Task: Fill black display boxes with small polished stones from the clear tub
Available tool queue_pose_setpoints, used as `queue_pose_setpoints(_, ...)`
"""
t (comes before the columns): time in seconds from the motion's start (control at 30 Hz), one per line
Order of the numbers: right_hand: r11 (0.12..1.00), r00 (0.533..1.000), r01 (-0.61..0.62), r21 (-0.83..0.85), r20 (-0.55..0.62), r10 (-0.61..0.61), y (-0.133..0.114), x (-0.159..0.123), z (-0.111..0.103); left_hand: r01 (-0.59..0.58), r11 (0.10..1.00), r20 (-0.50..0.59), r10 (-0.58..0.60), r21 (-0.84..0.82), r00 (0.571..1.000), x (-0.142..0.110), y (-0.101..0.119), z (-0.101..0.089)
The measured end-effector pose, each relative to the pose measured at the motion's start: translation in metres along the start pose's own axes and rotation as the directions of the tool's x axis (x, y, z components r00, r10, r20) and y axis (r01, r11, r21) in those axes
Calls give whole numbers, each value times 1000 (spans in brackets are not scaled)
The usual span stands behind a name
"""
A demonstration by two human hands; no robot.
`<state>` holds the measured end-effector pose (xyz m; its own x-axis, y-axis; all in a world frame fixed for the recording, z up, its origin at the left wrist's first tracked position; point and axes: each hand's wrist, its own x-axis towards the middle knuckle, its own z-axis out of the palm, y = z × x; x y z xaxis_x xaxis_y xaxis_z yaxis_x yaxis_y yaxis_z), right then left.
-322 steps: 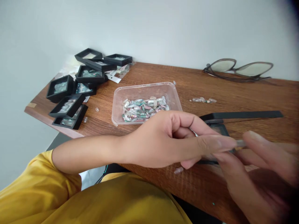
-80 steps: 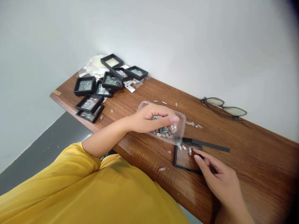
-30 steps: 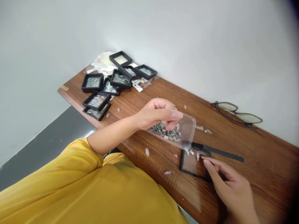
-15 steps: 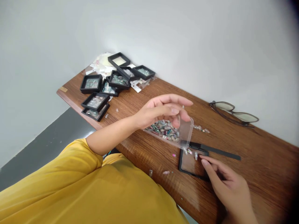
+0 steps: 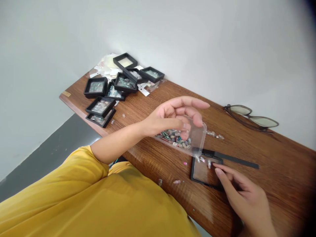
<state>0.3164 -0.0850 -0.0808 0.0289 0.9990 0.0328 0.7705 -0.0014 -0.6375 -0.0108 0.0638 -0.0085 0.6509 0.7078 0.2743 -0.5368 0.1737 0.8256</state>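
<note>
Over a clear plastic box [image 5: 201, 138] hangs my left hand [image 5: 176, 117], its index finger stretched out and its thumb curled against another finger. Something small and pale may sit at that pinch; I cannot make it out. Inside the box lie many small, shiny, nail-shaped pieces [image 5: 181, 141], green, pink and clear. My right hand [image 5: 247, 194] is closed, thumb and index fingertips together at the right side of an open black frame [image 5: 192, 172] with a clear film window. Small sparkly pieces [image 5: 202, 159] lie in a row along the film's upper part, the rightmost close to those fingertips.
Several black frames [image 5: 125, 82] with pieces inside are piled at the far left among white cards [image 5: 108, 67]. Eyeglasses [image 5: 263, 121] lie by the wall. A flat black strip [image 5: 237, 160] extends right of the frame. Loose pieces [image 5: 177, 181] dot the wooden table [image 5: 148, 158].
The view has shifted slightly. My left hand has lowered its thumb and curled finger a little toward the box. My right hand stays at the frame's side.
</note>
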Motion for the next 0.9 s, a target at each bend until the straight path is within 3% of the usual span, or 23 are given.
queue_pose_setpoints(0.2,1000,1000,6,-8,3,-6,-3,1,-1,-54,998,61,55,-17,997,-2,1,0)
queue_pose_setpoints(0.5,1000,1000,-8,-19,-1,8,0,2,0,27,999,36,-27,20,999,1,0,1)
queue_pose_setpoints(0.9,1000,1000,-15,-12,-1,15,-1,1,2,-51,991,10,50,123,999,3,-3,1)
